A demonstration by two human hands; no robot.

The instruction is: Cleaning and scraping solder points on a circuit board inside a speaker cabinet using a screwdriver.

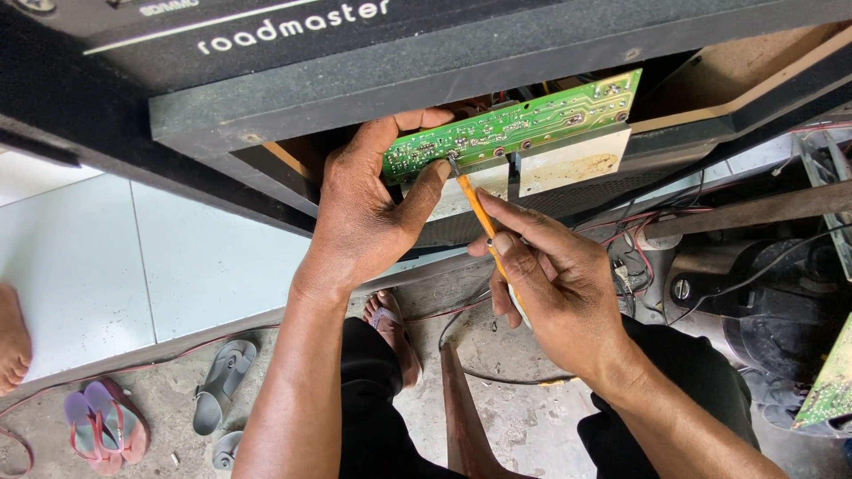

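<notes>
Both forearms rise from the bottom edge toward a black speaker cabinet (293, 93). Right hand (555, 284) holds a thin yellow-shafted screwdriver (475, 208) in a narrow grip between thumb and fingers, tip set against the lower left part of a green circuit board (524, 120) that projects from the cabinet opening. Left hand (368, 213) closes its grip on the board's left end, thumb touching the edge just beside the tip.

Judged risks: the tip can slip off its seat and gouge the solder tracks or strike the left thumb, because the thumb lies directly beside it. Excess push can flex the board, which appears supported only at one end. Loose red and black wires (635, 235) hang near the right wrist and can snag
</notes>
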